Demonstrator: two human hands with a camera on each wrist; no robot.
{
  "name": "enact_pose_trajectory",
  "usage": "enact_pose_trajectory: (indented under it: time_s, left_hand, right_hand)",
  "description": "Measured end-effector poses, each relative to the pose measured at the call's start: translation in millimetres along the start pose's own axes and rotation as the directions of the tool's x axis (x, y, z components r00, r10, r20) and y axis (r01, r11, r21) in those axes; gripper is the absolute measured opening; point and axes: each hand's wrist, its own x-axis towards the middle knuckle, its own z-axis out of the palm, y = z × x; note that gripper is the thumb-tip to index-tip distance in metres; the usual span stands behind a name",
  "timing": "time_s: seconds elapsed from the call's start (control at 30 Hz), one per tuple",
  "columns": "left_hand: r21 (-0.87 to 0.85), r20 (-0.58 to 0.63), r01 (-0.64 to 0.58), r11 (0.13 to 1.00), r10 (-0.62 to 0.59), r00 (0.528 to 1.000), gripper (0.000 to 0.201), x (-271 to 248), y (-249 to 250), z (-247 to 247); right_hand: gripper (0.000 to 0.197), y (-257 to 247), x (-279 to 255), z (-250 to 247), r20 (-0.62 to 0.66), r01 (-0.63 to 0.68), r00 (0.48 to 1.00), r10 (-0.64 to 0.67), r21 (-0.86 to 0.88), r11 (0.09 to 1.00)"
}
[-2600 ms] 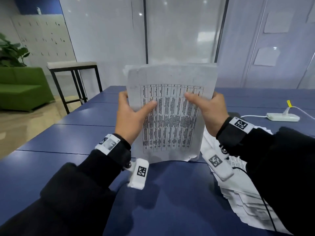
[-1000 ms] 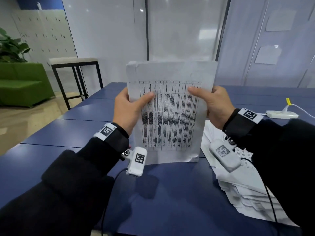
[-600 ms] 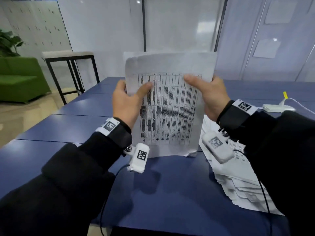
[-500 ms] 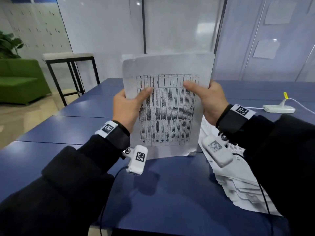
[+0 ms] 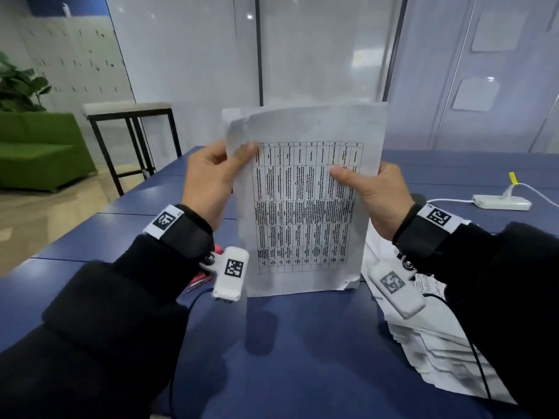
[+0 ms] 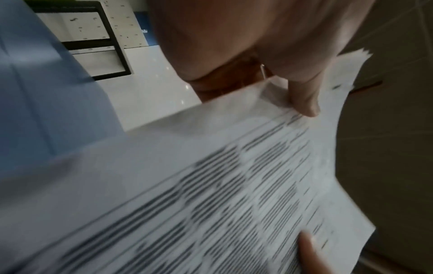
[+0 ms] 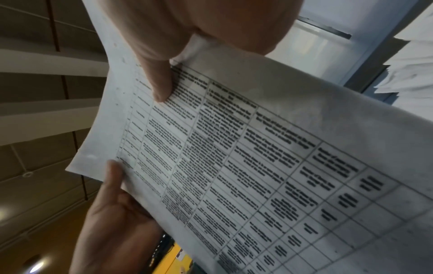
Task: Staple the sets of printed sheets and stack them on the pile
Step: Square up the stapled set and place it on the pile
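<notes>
I hold a set of printed sheets [image 5: 305, 207] upright, its bottom edge resting on the blue table [image 5: 287, 358]. My left hand [image 5: 211, 176] pinches the upper left corner, thumb on the front, with the fingers hidden behind the paper. On the right edge my right hand [image 5: 375, 192] grips the set, thumb across the printed table. The left wrist view shows my left thumb [image 6: 304, 103] on the sheets [image 6: 211, 185]. In the right wrist view my right thumb [image 7: 159, 83] presses the page [image 7: 257, 166]. The pile of sheets [image 5: 429, 343] lies under my right forearm.
A small red object [image 5: 198, 281] lies on the table, mostly hidden by my left wrist. A white power strip [image 5: 502, 202] with its cable sits at the far right. A black-framed stool [image 5: 130, 116] and a green sofa [image 5: 39, 149] stand beyond the table's left side.
My left hand has slid up the left edge from the middle to the upper corner. My right hand keeps its hold, and the set stays upright.
</notes>
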Motion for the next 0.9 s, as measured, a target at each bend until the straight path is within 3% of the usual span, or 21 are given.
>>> enact_pose_trajectory:
  time_s: [0.07, 0.17, 0.33, 0.63, 0.73, 0.83, 0.9]
  left_hand:
    - [-0.016, 0.004, -0.039, 0.999, 0.039, 0.999, 0.003, 13, 13, -6]
    - [-0.008, 0.003, -0.071, 0.997, 0.071, 0.997, 0.023, 21, 22, -12]
    - [0.091, -0.115, -0.155, 0.984, 0.165, 0.980, 0.054, 11, 27, -15]
    - [0.278, -0.091, -0.292, 0.915, 0.328, 0.940, 0.027, 1, 25, -7]
    - [0.465, -0.046, -0.417, 0.781, 0.492, 0.869, 0.018, -2, 21, -8]
    - [0.621, 0.027, -0.518, 0.589, 0.644, 0.765, 0.031, -7, 20, -8]
    - [0.662, 0.092, -0.559, 0.499, 0.686, 0.721, 0.038, -12, 23, -6]
  right_hand:
    - [0.030, -1, 3, -2, 0.000, 0.006, 1.000, -0.006, -0.002, 1.000]
    - [0.018, 0, 2, -5, 0.009, 0.006, 1.000, -0.006, 0.011, 1.000]
    - [0.018, 3, 0, -9, -0.004, 0.015, 1.000, -0.015, 0.025, 1.000]
    - [0.019, 1, -2, -7, 0.010, 0.017, 1.000, -0.017, 0.047, 0.999]
    - [0.019, 1, -3, -8, 0.010, 0.017, 1.000, -0.018, 0.043, 0.999]
    - [0.023, 1, -3, -9, 0.003, 0.009, 1.000, -0.009, 0.053, 0.999]
    - [0.025, 1, -3, -9, 0.002, 0.003, 1.000, -0.004, 0.045, 0.999]
